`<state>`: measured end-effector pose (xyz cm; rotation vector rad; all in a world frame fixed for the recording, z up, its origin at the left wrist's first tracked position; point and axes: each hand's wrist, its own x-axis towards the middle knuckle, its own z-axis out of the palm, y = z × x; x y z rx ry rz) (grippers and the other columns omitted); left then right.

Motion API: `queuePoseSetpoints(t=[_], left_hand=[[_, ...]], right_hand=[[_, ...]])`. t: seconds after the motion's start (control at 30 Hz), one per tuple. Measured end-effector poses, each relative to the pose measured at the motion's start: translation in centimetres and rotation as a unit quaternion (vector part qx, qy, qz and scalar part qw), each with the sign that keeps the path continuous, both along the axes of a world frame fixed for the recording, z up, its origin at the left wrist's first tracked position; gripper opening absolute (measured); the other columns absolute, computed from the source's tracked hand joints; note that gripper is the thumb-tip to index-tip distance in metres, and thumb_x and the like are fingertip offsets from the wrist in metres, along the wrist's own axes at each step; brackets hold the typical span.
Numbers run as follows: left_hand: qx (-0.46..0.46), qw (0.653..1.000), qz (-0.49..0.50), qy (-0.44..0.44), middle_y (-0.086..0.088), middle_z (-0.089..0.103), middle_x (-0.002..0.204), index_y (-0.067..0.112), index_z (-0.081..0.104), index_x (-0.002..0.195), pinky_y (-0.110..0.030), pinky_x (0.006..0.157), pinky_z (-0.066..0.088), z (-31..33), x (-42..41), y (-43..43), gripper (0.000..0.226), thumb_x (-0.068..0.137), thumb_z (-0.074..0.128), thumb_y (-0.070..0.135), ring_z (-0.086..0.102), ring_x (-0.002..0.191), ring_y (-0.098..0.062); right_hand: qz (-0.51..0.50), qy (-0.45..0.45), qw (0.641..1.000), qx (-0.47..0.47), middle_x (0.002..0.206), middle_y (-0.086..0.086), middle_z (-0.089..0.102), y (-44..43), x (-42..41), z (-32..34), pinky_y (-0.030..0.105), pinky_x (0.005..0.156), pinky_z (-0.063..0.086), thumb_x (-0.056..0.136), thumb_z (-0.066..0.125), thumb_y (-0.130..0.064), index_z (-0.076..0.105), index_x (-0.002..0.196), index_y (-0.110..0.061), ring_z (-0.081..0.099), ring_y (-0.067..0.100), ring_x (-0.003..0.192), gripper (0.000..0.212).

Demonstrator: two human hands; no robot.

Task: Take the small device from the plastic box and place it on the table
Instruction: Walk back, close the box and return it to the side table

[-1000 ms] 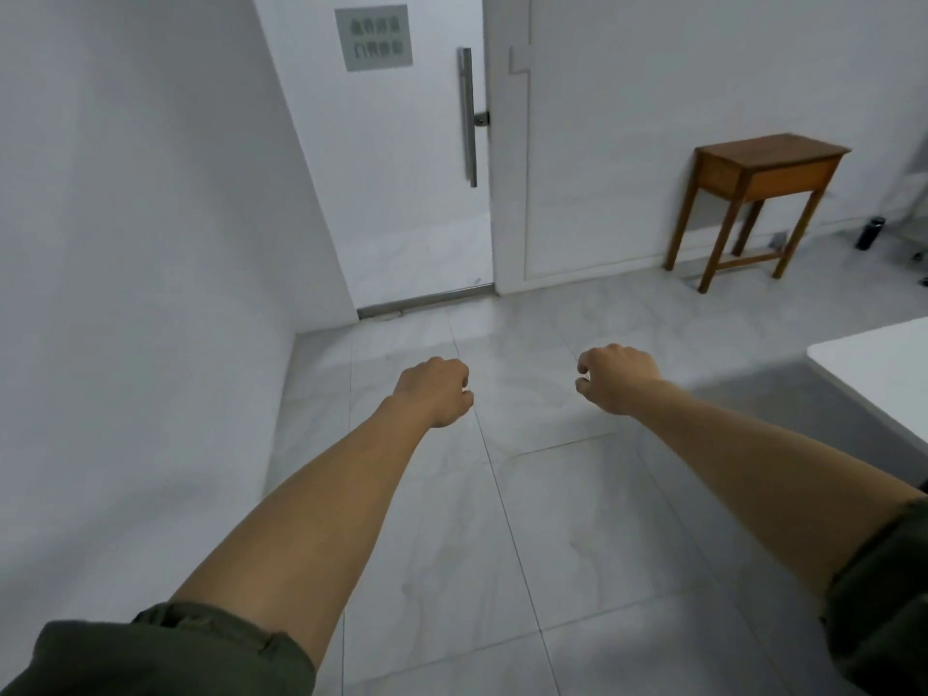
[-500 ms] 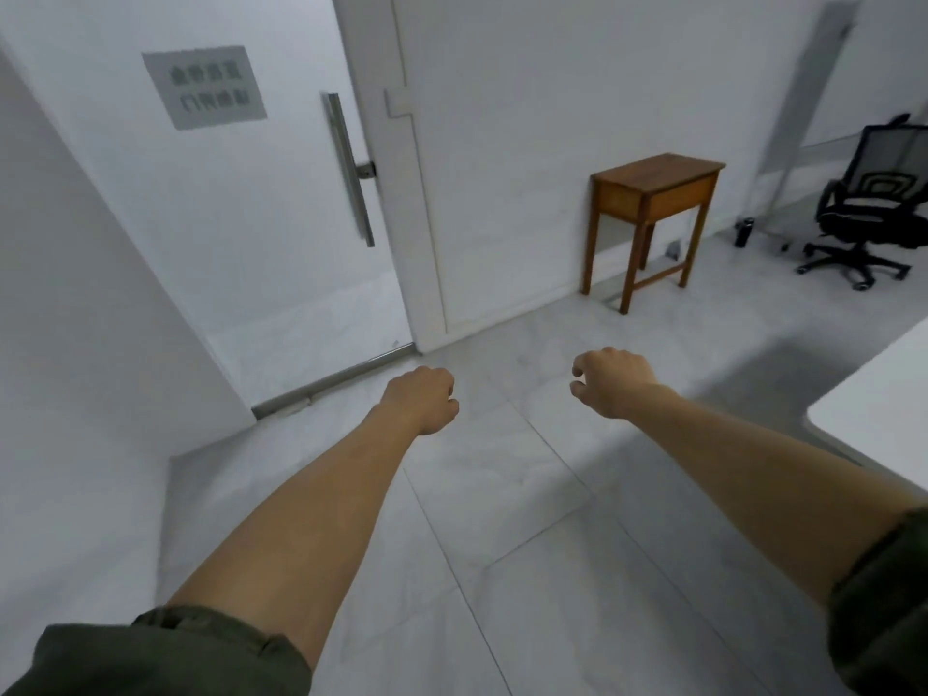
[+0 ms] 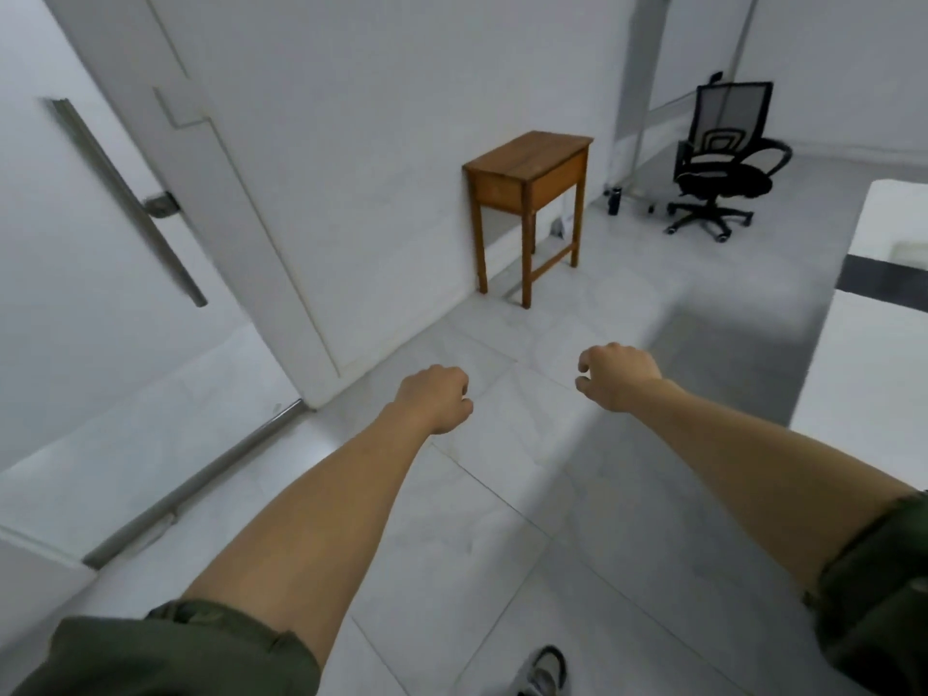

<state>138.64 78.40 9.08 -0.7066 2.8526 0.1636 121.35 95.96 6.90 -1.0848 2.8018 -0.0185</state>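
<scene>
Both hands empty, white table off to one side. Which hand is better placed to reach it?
Right, likely. The right hand is on the side of the white table; the left hand is farther, toward the door. Both hold nothing.

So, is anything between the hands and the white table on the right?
Nothing visible: only bare floor lies between the right hand and the white table. No box or device is in view.

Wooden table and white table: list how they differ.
The wooden table is brown and shown whole, legs included; the white table is white and cut off by the right edge. The wooden table stands against the far wall; the white table lies nearer. Both have flat tops.
</scene>
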Motion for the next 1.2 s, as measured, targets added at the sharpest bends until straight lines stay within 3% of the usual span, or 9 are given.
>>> queuePoseSetpoints(t=[0.27, 0.43, 0.77, 1.1, 1.2], left_hand=[[0.004, 0.999, -0.049, 0.01, -0.01, 0.061, 0.123, 0.013, 0.061, 0.121, -0.037, 0.086, 0.049, 1.9, -16.8, -9.5, 0.035, 0.095, 0.049, 0.033, 0.06, 0.107, -0.029], [0.009, 0.996, -0.086, 0.006, -0.01, 0.061, 0.123, 0.015, 0.06, 0.122, -0.039, 0.088, 0.051, 0.7, -27.7, -15.0, 0.036, 0.094, 0.05, 0.036, 0.061, 0.106, -0.029], [-0.001, 0.978, -0.209, -0.012, -0.01, 0.061, 0.126, 0.015, 0.059, 0.123, -0.041, 0.091, 0.052, 0.7, -51.7, -24.9, 0.037, 0.094, 0.051, 0.037, 0.061, 0.11, -0.03], [0.02, 0.93, -0.367, -0.011, -0.011, 0.062, 0.122, 0.015, 0.061, 0.12, -0.039, 0.088, 0.05, -0.6, -74.3, -19.6, 0.035, 0.093, 0.051, 0.034, 0.06, 0.107, -0.031], [0.023, 0.918, -0.397, -0.008, -0.012, 0.063, 0.119, 0.012, 0.062, 0.118, -0.038, 0.086, 0.05, -1.4, -81.1, -16.7, 0.033, 0.093, 0.05, 0.031, 0.061, 0.105, -0.032]], right_hand=[[-0.052, 0.01, 0.999, 0.004, 0.115, 0.009, 0.067, -7.6, -15.4, 2.4, 0.031, 0.072, 0.042, 0.095, 0.052, -0.035, 0.066, 0.118, -0.017, 0.064, 0.031, 0.103, 0.033], [-0.085, 0.012, 0.996, 0.008, 0.116, 0.009, 0.067, -11.7, -23.8, 1.9, 0.033, 0.078, 0.048, 0.093, 0.052, -0.034, 0.066, 0.116, -0.017, 0.064, 0.032, 0.103, 0.032], [-0.234, 0.006, 0.972, 0.009, 0.117, 0.01, 0.067, -17.6, -41.8, 1.2, 0.033, 0.081, 0.049, 0.091, 0.054, -0.033, 0.067, 0.114, -0.016, 0.063, 0.033, 0.104, 0.031], [-0.37, -0.008, 0.929, 0.019, 0.101, 0.013, 0.07, -12.1, -56.1, 0.3, 0.037, 0.073, 0.053, 0.09, 0.056, -0.031, 0.07, 0.104, -0.011, 0.066, 0.035, 0.089, 0.028], [-0.41, -0.01, 0.912, 0.017, 0.089, 0.013, 0.068, -8.9, -61.6, -0.7, 0.035, 0.065, 0.05, 0.087, 0.056, -0.027, 0.065, 0.083, -0.009, 0.063, 0.034, 0.076, 0.02]])
